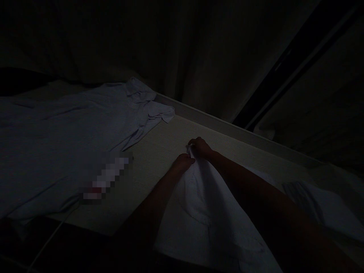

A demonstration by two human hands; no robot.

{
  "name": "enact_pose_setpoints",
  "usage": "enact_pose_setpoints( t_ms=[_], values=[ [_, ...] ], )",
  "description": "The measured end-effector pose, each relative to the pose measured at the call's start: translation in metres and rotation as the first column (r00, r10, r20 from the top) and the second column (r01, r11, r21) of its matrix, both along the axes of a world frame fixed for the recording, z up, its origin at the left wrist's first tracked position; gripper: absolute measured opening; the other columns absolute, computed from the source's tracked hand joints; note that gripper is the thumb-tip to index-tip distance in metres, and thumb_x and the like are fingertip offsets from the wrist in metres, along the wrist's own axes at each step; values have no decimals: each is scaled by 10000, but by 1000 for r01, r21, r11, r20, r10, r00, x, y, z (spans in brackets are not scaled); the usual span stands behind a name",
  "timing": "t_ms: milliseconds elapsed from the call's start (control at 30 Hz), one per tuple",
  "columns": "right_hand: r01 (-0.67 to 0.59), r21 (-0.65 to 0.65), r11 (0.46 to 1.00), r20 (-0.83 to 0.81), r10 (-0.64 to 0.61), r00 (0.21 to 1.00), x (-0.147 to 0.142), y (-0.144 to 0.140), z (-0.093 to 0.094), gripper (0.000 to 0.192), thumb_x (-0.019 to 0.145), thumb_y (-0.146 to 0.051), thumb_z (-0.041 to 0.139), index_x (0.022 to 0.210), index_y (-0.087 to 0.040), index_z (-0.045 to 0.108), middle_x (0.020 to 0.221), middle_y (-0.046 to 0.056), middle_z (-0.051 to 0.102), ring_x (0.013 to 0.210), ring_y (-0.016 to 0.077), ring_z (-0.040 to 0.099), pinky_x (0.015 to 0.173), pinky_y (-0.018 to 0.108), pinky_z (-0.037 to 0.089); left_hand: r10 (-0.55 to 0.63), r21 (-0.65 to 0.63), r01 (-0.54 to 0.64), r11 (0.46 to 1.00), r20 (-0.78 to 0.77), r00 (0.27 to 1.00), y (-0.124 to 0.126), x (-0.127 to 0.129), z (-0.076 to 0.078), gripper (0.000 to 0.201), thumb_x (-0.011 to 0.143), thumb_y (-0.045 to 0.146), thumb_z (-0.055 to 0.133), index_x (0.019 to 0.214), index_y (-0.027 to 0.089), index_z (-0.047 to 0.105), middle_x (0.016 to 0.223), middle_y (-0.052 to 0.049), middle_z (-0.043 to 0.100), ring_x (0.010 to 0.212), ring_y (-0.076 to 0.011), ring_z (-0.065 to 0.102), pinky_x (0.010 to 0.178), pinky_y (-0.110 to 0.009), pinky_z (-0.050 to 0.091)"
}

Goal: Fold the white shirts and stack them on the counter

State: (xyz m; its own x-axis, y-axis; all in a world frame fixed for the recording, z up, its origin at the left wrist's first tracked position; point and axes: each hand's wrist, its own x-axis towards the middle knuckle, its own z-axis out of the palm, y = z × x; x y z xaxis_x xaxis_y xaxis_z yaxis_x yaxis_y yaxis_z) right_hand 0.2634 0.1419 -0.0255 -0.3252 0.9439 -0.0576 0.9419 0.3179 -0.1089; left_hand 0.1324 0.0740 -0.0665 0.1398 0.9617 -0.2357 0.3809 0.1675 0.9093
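The light is very dim. Both hands hold the gathered top end of a white garment [199, 204], whose exact kind I cannot make out; it hangs in folds toward me over the near edge of a pale surface. My left hand [183, 163] is closed on its left side, thumb toward the cloth. Just beyond and to the right, my right hand [200, 147] pinches the tip with bent fingers. The hands are close together. Farther left, a pale shirt [93, 113] lies spread out, its collar end toward the back edge.
A pixelated, blurred device with a cable [54, 235] lies by the shirt. Light cloth with a grey striped part [321, 201] lies at right. The pale surface [153, 155] has a raised back edge [216, 123]. Dark curtains [176, 49] hang behind it.
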Motion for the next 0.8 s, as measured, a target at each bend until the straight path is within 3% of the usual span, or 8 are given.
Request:
enact_pose_setpoints(
  t_ms=[200, 367, 467, 600, 800],
  values=[
    [51, 175, 983, -165, -21, 986, 21, -47, 0, 375, 932, -100, 386, 1234, -138, 604, 1237, 102, 619, 1138, 176, 552, 985, 269, 377, 30, 85, -26, 996, -49, 998, -13, -12, 7, 255, 729, 277, 616, 949, 158, 665, 966, -75, 724, 873, -170, 666, 717, -241, 460],
    [-134, 150, 979, -100, 150, 984, 22, -84, -5, 434, 923, -154, 426, 1349, -149, 508, 1396, 108, 518, 1285, 216, 446, 1075, 352, 323, 41, 165, -14, 986, -162, 986, -51, -25, 11, 347, 753, 289, 605, 1074, 158, 611, 1132, -118, 683, 1005, -202, 639, 853, -279, 454],
    [-160, 115, 980, -33, 164, 986, 11, -87, -10, 500, 936, -190, 411, 1435, -154, 402, 1513, 107, 374, 1392, 264, 305, 1117, 442, 264, -14, 178, 69, 982, -292, 956, -77, -34, 11, 350, 794, 314, 560, 1112, 170, 585, 1139, -109, 678, 1019, -197, 638, 872, -275, 451],
    [-82, 72, 994, 23, 81, 996, -1, -85, -26, 458, 999, -253, 276, 1427, -160, 411, 1508, 111, 380, 1397, 262, 301, 1117, 468, 254, -185, 83, 249, 965, -461, 868, -100, -44, 9, 235, 840, 339, 489, 913, 176, 642, 1040, -126, 696, 991, -214, 652, 847, -293, 460],
    [-9, 185, 983, -28, 15, 999, -5, -94, -49, 468, 1016, -296, 219, 1438, -178, 383, 1513, 92, 377, 1407, 227, 284, 1133, 441, 227, -311, -67, 312, 948, -413, 856, -113, -56, 5, 184, 791, 332, 552, 793, 179, 653, 753, -107, 713, 725, -207, 682, 686, -302, 490]
  ],
)
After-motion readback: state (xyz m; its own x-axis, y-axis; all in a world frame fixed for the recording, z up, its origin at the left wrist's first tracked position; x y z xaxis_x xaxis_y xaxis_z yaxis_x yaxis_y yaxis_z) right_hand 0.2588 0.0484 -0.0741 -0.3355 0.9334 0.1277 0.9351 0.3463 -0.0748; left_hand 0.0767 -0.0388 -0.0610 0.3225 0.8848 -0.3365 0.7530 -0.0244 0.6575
